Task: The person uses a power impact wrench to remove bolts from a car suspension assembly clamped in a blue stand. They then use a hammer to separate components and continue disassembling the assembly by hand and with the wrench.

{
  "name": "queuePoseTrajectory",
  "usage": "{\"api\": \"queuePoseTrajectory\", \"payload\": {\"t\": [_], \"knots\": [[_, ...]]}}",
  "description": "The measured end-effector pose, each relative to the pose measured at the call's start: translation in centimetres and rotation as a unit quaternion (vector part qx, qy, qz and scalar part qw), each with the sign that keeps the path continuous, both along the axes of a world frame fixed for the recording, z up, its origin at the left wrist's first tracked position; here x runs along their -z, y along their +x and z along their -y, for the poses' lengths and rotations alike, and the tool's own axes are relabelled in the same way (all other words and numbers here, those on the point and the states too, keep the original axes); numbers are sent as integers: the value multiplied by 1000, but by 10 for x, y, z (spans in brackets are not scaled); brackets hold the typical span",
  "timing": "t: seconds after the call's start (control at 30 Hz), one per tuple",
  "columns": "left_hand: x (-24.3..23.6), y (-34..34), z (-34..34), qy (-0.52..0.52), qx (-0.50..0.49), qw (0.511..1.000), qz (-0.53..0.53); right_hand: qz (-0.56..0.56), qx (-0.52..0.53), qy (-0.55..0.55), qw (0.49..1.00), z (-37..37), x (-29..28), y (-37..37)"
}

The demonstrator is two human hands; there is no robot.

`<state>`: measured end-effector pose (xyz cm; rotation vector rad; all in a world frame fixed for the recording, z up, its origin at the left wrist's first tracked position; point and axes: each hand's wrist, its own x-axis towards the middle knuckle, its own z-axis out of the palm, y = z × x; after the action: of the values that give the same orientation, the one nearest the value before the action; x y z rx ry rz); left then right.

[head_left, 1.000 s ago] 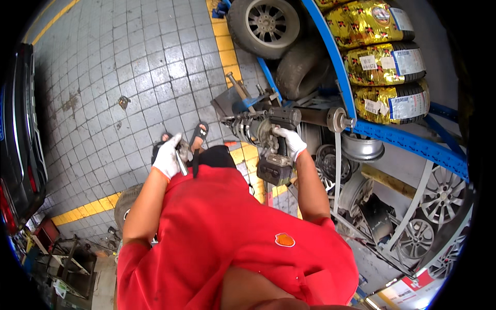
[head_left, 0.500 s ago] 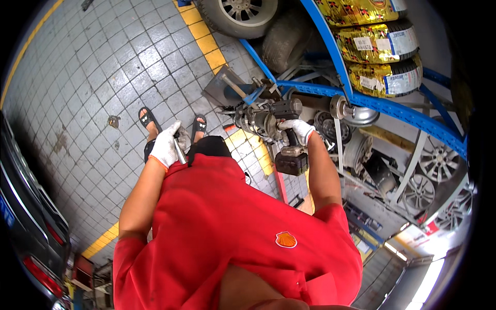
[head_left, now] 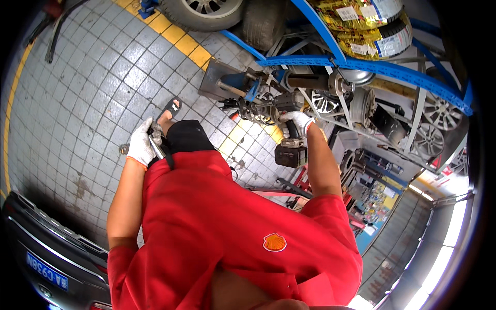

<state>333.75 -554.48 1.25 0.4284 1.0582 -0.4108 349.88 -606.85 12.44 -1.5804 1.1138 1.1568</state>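
While an impact wrench (head_left: 290, 101) is gripped by the right hand (head_left: 297, 122), a metal tool (head_left: 157, 149) is clasped by the left hand (head_left: 140, 142).
The wrench is flanked by a coil-spring strut (head_left: 260, 111) near a blue rack's edge (head_left: 408, 74).

Car workshop, foil-wrapped tyres (head_left: 369, 41) along the edge of a blue rack (head_left: 408, 77), wheel rims (head_left: 429, 138) below, dark car (head_left: 67, 253)

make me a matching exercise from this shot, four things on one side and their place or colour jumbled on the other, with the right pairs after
Things:
1. power tool
2. silver tool
3. car
4. wrapped tyres

Places and colours:
A. in the left hand
B. gold, upper right of the picture
C. in the right hand
D. dark, lower left of the picture

Pairs: 1-C, 2-A, 3-D, 4-B
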Motion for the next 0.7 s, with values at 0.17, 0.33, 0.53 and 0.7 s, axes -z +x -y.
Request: {"api": "queuePoseTrajectory", "payload": {"t": [0.17, 0.33, 0.53, 0.7], "knots": [[-9, 61, -1, 0, 74, 997, 24, 117, -44, -113, 986, -41, -27, -8], [-9, 121, -3, -13, 137, 990, 41, 160, -60, -144, 975, -17, 2, -22], [-8, 189, 34, 59, 336, 933, 112, 101, -104, -119, 982, -23, -17, 13], [117, 221, 99, 258, 513, 720, 389, 19, -59, -102, 993, 2, -2, 18]]}}
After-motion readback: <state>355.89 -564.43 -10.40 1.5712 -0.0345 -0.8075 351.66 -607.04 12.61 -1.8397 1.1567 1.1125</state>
